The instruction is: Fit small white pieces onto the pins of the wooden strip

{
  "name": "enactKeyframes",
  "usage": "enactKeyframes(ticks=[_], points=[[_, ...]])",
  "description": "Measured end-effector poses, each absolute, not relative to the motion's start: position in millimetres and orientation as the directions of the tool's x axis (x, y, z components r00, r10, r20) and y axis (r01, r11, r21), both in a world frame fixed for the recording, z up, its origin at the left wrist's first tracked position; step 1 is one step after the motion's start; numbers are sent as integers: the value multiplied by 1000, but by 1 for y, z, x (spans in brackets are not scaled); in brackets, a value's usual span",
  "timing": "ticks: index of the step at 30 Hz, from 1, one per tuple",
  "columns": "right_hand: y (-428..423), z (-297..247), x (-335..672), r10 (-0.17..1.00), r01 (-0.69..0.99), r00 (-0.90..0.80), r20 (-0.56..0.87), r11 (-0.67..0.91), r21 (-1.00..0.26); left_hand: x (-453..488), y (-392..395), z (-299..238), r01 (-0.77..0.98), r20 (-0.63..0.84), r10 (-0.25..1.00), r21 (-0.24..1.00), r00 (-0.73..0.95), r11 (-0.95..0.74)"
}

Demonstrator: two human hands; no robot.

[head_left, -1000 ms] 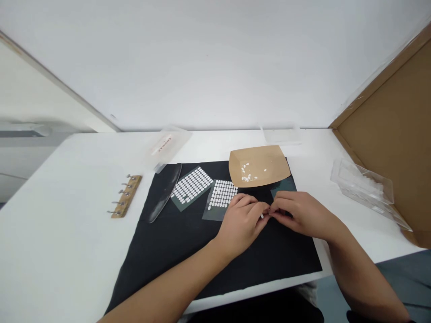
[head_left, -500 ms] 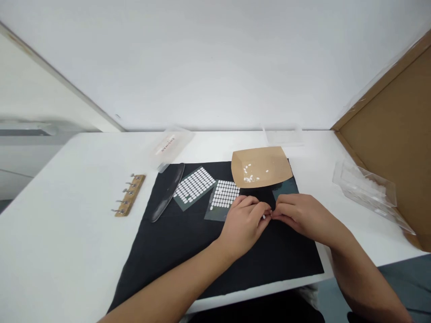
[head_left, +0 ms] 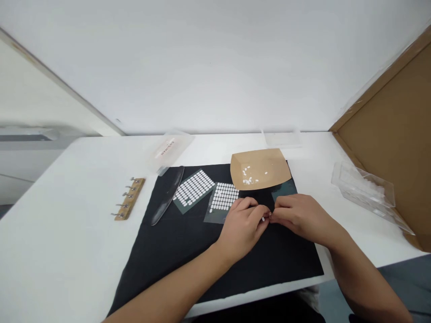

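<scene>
My left hand (head_left: 241, 226) and my right hand (head_left: 299, 215) meet fingertip to fingertip above the black cloth (head_left: 182, 251). A tiny white oval piece (head_left: 263, 219) shows at the fingers of my left hand, which are pinched together. The fingers of my right hand are closed in a pinch too; what lies between them is hidden. Just left of my hands lies a clear sheet with rows of white ovals (head_left: 225, 196), partly covered by my left hand. Another sheet of white ovals (head_left: 194, 186) rests at an angle beside it.
Behind my hands sits a brown paper tray (head_left: 274, 166) with several loose white ovals. A dark elongated dish (head_left: 168, 195) lies on the cloth's left side. Farther left is a wooden strip with metal clips (head_left: 130, 199). Clear plastic boxes (head_left: 363, 190) stand right; a frosted pouch (head_left: 173, 150) lies behind.
Both hands keep their pinch at almost the same spot, with only a slight finger shift. The whole view has tilted a little; nothing on the table has visibly moved.
</scene>
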State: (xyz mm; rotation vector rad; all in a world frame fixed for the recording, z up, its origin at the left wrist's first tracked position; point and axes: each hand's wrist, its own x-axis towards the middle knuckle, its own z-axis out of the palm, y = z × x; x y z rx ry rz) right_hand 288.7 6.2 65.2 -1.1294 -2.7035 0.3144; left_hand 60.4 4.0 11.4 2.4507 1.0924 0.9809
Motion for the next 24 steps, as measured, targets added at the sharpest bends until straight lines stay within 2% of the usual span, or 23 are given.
enactKeyframes(ticks=[11,24], points=[[17,65,295,775,624,-631,38,537,-568,59,5,8,505,442,737,540,511,-674],[24,59,297,748,561,-660,74,555,-614,59,6,12,496,392,762,589,515,-638]])
